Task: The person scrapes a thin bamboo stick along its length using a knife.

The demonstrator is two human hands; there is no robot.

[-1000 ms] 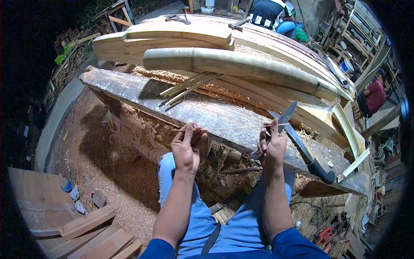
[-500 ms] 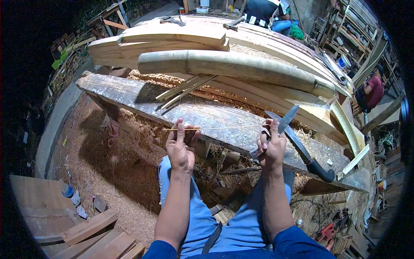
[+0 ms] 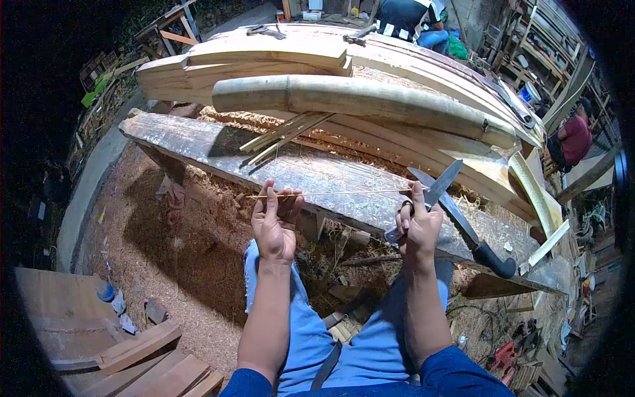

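Note:
A thin bamboo strip [image 3: 350, 192] stretches between my two hands, above the near edge of the worn wooden bench [image 3: 185, 135]. My left hand [image 3: 276, 228] pinches one end of it between thumb and fingers. The other end is between the thumb and forefinger of my right hand [image 3: 420, 225], which also grips a knife with its blade [image 3: 444, 182] pointing up and away. Behind that blade, a large black-handled knife [image 3: 493, 259] lies on the bench. Several split bamboo strips [image 3: 281, 140] rest in a bundle on the bench, beyond my left hand.
A thick bamboo pole [image 3: 364, 99] lies across stacked planks [image 3: 264, 63] behind the bench. Hammers [image 3: 357, 37] sit farther back. Split bamboo pieces [image 3: 539, 198] lean at the right. Other people [image 3: 574, 139] sit at the back and far right. Cut boards [image 3: 145, 351] lie lower left.
My left hand has shifted slightly up and left along with the strip's end. The right hand, still holding the knife and strip, has barely moved.

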